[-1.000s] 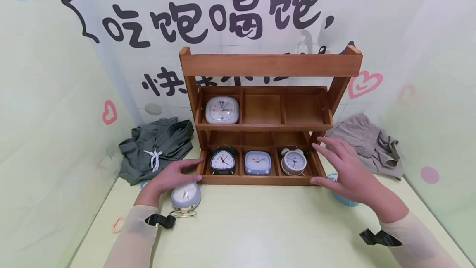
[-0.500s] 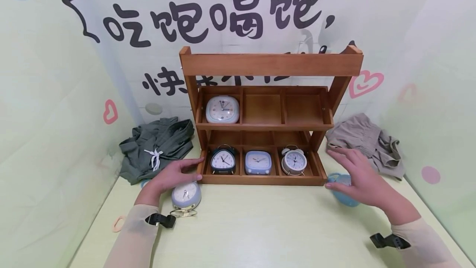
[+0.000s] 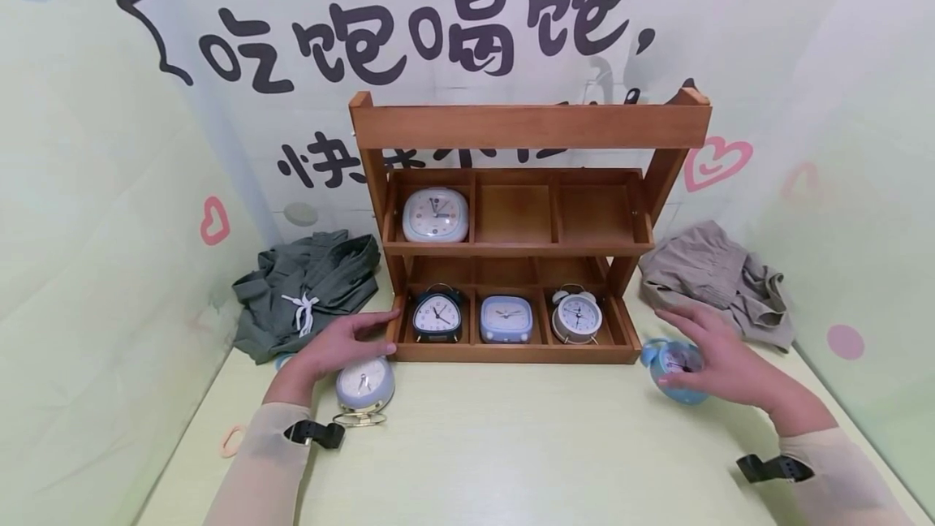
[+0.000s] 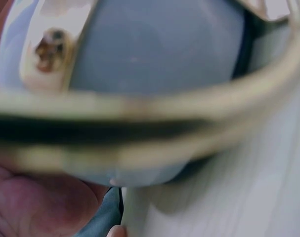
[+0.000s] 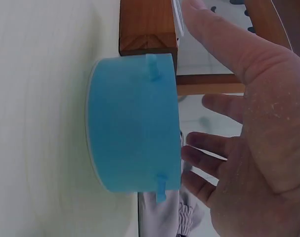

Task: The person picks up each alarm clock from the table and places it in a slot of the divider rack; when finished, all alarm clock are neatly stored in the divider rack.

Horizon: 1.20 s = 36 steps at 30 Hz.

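My left hand (image 3: 332,346) touches the left end of the wooden rack (image 3: 511,354) with its fingers and thumb extended. Just below that hand lies a lilac alarm clock (image 3: 364,386), face up; its gold handle (image 4: 229,101) crosses the left wrist view. My right hand (image 3: 719,368) hovers over a blue alarm clock (image 3: 661,360) beside the rack's right end, fingers spread and partly covering its dial. In the right wrist view the blue clock's rounded side (image 5: 132,123) shows in front of the open palm, with a gap between.
The rack's lower tier holds a dark triangular clock (image 3: 437,316), a lilac square clock (image 3: 506,320) and a white twin-bell clock (image 3: 577,316). A white clock (image 3: 435,215) sits upper left. Dark green clothing (image 3: 307,291) and grey-brown clothing (image 3: 719,278) flank the rack.
My right hand has left the rack's right end and moved right and slightly down over the blue clock, whose dial now shows partly. The left hand stays where it was.
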Tool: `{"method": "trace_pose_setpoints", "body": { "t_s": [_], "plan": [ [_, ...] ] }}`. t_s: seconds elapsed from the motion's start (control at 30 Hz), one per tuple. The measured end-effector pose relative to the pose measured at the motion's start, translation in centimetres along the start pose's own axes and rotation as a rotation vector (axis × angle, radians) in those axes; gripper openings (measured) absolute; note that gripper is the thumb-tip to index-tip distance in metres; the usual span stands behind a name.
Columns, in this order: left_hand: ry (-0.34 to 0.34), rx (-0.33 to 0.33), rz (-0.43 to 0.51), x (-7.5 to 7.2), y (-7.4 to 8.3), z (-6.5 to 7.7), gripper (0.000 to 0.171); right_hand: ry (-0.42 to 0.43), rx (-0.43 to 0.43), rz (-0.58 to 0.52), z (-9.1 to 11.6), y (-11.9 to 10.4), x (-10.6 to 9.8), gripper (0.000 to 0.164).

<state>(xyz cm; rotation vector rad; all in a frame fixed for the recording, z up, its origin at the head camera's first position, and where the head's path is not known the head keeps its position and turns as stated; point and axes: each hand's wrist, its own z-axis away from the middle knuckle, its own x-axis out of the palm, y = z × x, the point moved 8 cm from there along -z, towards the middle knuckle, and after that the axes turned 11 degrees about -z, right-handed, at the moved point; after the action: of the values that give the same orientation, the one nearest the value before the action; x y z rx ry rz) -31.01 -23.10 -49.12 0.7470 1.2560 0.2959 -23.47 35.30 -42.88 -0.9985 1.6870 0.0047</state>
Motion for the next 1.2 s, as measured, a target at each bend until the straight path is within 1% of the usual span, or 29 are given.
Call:
{"method": "trace_pose_setpoints", "body": {
  "t_s": [0.1,0.17,0.47,0.6,0.87,1.0,1.2],
  "plan": [
    [0.001,0.0,-0.002,0.0,-0.1,0.0,0.073,-0.054,0.068,-0.011,0.5,0.6,0.3,0.109],
    [0.001,0.001,0.0,0.0,-0.1,0.0,0.073,-0.081,0.095,-0.021,0.7,0.8,0.5,0.109],
    [-0.004,0.002,0.0,0.0,0.1,0.0,0.073,-0.15,0.148,-0.054,1.4,1.1,1.0,0.108],
    [-0.003,0.003,-0.002,-0.1,0.1,0.0,0.073,-0.17,0.155,-0.053,1.7,1.3,1.0,0.106],
    [-0.008,0.009,0.017,0.0,0.3,0.1,0.074,-0.205,0.197,-0.106,2.6,2.4,0.9,0.109],
    [-0.005,0.012,0.011,0.0,0.2,0.1,0.074,-0.211,0.192,-0.124,2.9,2.5,0.6,0.108],
    [-0.005,0.015,0.011,0.0,0.0,0.0,0.073,-0.202,0.18,-0.191,3.4,3.1,0.4,0.107]
  ]
}}
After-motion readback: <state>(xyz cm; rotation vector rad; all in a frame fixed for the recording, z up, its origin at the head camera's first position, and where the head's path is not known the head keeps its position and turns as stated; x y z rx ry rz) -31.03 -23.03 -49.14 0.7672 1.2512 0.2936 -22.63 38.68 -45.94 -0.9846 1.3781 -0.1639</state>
